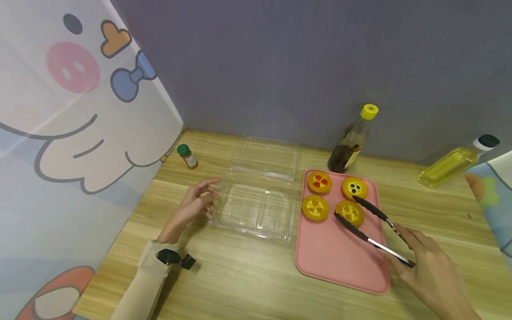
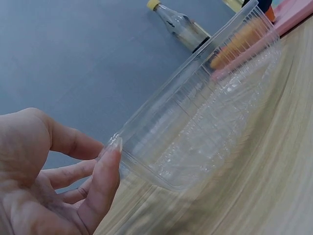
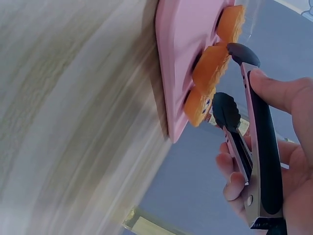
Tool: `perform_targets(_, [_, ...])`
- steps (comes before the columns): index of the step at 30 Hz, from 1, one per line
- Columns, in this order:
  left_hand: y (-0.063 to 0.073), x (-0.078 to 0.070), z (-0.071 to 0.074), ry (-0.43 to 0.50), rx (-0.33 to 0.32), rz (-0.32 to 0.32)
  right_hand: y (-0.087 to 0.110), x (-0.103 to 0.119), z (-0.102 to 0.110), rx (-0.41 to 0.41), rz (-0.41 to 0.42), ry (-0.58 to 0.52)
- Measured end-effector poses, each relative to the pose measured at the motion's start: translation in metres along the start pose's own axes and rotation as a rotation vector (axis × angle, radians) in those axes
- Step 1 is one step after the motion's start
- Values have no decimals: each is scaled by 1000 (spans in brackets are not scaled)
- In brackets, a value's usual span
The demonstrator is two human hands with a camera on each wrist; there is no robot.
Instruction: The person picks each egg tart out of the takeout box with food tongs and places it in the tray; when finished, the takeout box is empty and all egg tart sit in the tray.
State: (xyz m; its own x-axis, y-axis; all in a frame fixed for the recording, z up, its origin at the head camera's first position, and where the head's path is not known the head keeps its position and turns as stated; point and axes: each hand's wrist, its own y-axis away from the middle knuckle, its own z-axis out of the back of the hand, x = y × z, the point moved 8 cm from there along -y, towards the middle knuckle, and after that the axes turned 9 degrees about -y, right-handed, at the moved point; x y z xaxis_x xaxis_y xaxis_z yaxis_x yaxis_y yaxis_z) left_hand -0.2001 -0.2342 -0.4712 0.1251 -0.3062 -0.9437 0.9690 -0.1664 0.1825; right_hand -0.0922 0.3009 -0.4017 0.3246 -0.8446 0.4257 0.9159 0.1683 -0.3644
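My right hand [image 1: 428, 262] grips a pair of tongs [image 1: 384, 246] with black tips, spread apart over a pink tray [image 1: 336, 262]. Between and just above the tips lies a tart with yellow-orange wedges [image 1: 350, 213]; contact cannot be told. Beside it on the tray are a similar wedge-topped tart [image 1: 315, 208], one with red pieces [image 1: 319, 182] and one with dark blue dots [image 1: 355, 188]. With thumb and finger, my left hand [image 1: 196, 202] pinches the left rim of a clear plastic container [image 1: 256, 211], whose hinged lid [image 1: 266, 158] lies folded back.
A bottle of dark sauce with a yellow cap [image 1: 348, 146] stands behind the tray. Further right is a yellow oil bottle [image 1: 452, 164]. A small green-capped spice jar [image 1: 187, 156] stands at the back left. A grey wall [image 1: 280, 66] rises behind the wooden table [image 1: 224, 271].
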Motion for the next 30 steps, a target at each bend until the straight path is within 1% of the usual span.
perform_targets(6, [0, 1, 1, -23, -14, 6, -6, -4, 8, -56, 0, -18])
perform_targets(10, [0, 0, 1, -44, -18, 12, -10, -13, 10, -54, -58, -45])
perform_targets(13, [-1, -1, 1, -59, -18, 11, -12, -20, 12, -57, -78, -69])
perform_targets(15, [-1, -2, 1, -64, -16, 7, -15, -26, 16, -85, -72, -79])
perform_targets(18, [-2, -3, 2, -66, -19, 4, -20, -37, 22, -128, -99, -86])
perform_targets(20, [-1, -3, 2, -63, -17, 4, -22, -47, 25, -136, -144, -84])
perform_targets(26, [-1, -3, 2, -65, -16, 6, -19, -77, 26, -105, -319, -41])
perform_targets(30, [0, -2, 3, -77, -17, 8, -16, -97, 24, -45, -439, -4])
